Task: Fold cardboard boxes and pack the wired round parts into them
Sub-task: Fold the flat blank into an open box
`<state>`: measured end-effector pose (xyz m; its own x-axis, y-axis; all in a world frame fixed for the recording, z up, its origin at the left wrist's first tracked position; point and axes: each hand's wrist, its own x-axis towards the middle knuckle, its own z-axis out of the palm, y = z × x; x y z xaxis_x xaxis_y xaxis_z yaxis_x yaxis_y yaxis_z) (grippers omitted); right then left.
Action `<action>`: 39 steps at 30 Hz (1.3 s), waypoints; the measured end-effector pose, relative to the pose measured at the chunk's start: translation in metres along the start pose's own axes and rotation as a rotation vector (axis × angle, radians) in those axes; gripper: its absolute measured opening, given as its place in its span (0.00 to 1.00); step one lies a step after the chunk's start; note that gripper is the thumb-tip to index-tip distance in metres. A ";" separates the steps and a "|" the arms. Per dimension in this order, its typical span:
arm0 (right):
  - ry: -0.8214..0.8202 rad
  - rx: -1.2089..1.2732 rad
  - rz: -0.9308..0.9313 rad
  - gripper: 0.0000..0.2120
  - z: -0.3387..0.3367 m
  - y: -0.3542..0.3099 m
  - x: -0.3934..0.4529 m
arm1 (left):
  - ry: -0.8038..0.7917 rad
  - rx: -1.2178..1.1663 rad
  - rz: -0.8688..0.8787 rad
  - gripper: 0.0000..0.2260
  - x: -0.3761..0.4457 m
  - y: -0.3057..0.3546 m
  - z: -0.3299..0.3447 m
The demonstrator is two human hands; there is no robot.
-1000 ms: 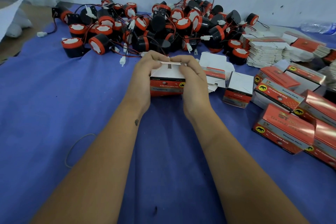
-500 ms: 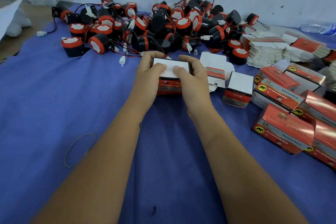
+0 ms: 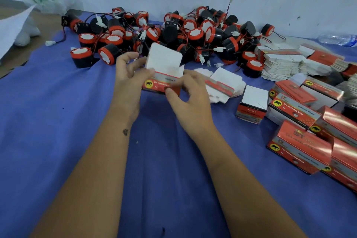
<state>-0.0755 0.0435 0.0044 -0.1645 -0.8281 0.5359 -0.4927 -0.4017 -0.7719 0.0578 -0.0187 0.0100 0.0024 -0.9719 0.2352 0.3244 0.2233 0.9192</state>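
A small red and white cardboard box (image 3: pixel 161 83) is held over the blue cloth at the centre, its white lid flap (image 3: pixel 164 61) standing up and open. My left hand (image 3: pixel 128 79) grips the box's left side, thumb on its top edge. My right hand (image 3: pixel 190 100) pinches the box's right front corner between thumb and fingers. Behind them lies a heap of black and red wired round parts (image 3: pixel 173 35) with white connectors. I cannot see inside the box.
Folded red boxes (image 3: pixel 301 141) lie stacked at the right, one standing box (image 3: pixel 252 105) nearer the centre. Flat unfolded blanks (image 3: pixel 282 63) are piled at the back right, with some (image 3: pixel 224 85) beside my right hand. A water bottle (image 3: pixel 338 38) lies by the wall.
The box was turned over: its flap end, pressed shut by both thumbs before, now faces away and the other lid flap stands open. My hands shifted to its sides.
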 end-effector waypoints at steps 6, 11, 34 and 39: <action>0.011 -0.722 -0.287 0.20 0.001 -0.003 -0.003 | -0.170 0.394 0.027 0.27 -0.001 -0.006 0.001; -0.278 -0.887 -0.179 0.10 0.018 -0.006 0.003 | -0.116 0.219 -0.060 0.20 -0.003 -0.009 0.011; 0.085 -0.553 -0.196 0.11 0.052 0.014 0.069 | 0.165 0.393 0.016 0.36 0.006 -0.010 0.020; 0.198 -0.186 -0.113 0.11 0.050 0.012 0.083 | 0.149 0.451 0.054 0.32 0.008 -0.012 0.018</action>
<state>-0.0524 -0.0490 0.0225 -0.2539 -0.6827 0.6852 -0.6624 -0.3935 -0.6375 0.0367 -0.0277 0.0066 0.1543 -0.9508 0.2688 -0.1223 0.2515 0.9601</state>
